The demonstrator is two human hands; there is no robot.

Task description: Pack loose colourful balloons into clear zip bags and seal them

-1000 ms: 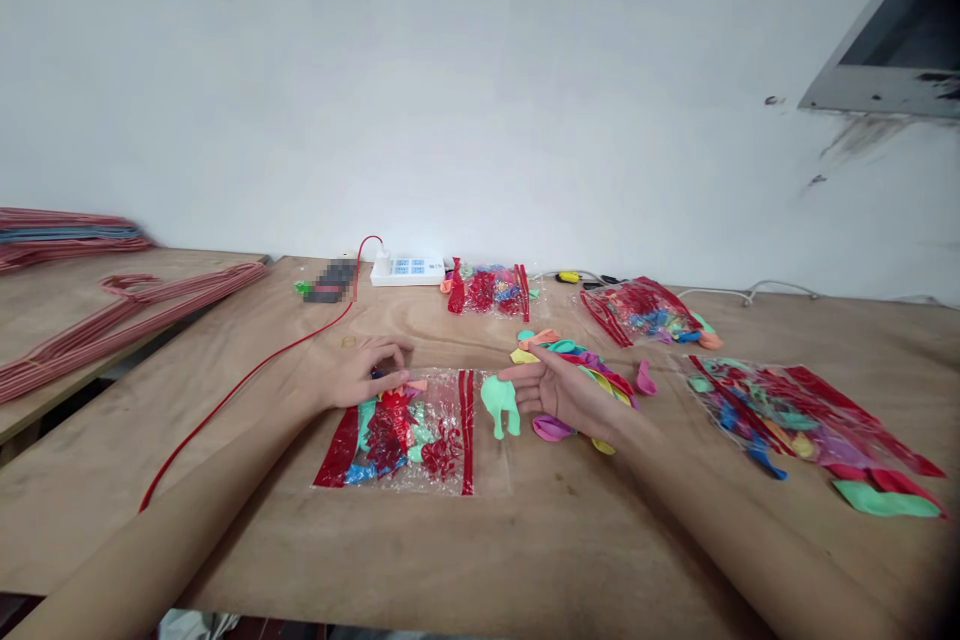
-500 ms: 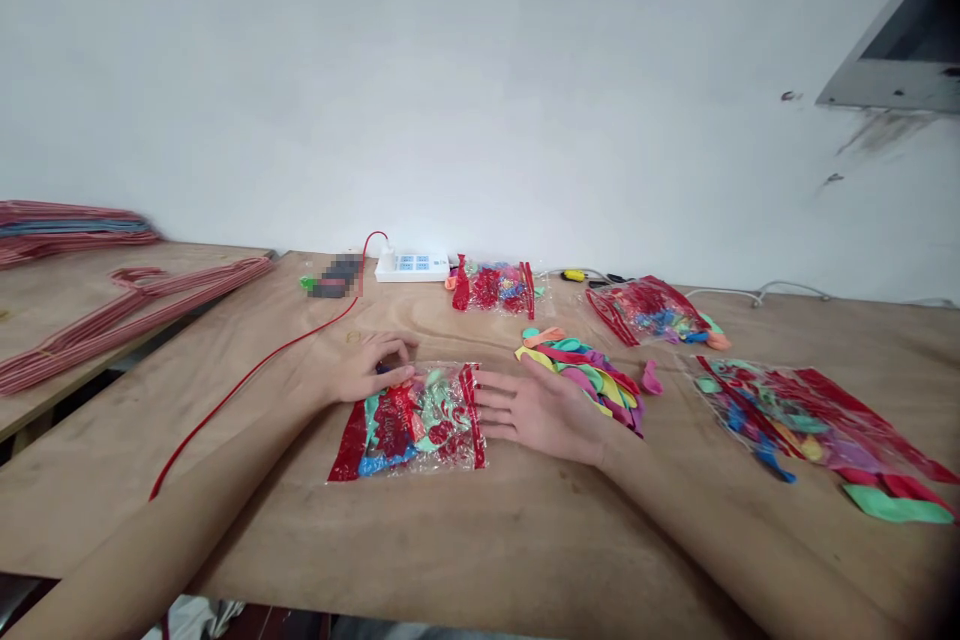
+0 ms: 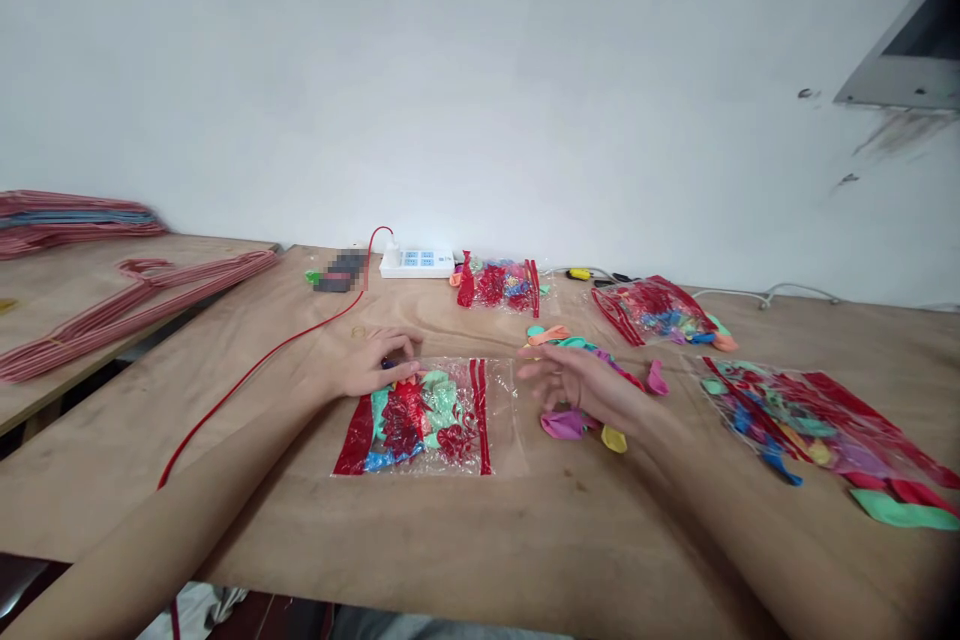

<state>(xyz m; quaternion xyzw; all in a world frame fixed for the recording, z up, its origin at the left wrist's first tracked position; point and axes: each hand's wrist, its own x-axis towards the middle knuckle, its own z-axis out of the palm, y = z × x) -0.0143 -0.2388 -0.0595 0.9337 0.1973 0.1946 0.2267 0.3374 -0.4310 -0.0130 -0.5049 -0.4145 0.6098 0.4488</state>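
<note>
A clear plastic bag with red bands (image 3: 405,420), filled with colourful balloons, lies flat on the wooden table. My left hand (image 3: 371,365) rests at its upper left edge, thumb on the plastic and bent fingers apart from the thumb. Past the bag's right end, my right hand (image 3: 600,388) hovers at a pile of loose balloons (image 3: 564,423), partly hiding them. Its fingers are a little curled and apart, slightly blurred, with nothing seen in them. A single pink balloon (image 3: 657,378) lies to the right of the pile.
More balloon bags lie at the back (image 3: 499,286), back right (image 3: 656,308) and right (image 3: 817,420). A white power strip (image 3: 417,264) with a red cord (image 3: 259,367) sits by the wall. Bundled pink hangers (image 3: 150,305) lie on the left table.
My right hand has moved from the bag's right end to the balloon pile, its fingers curling. The bag's clear right flap now lies spread out. My left hand stays at the bag.
</note>
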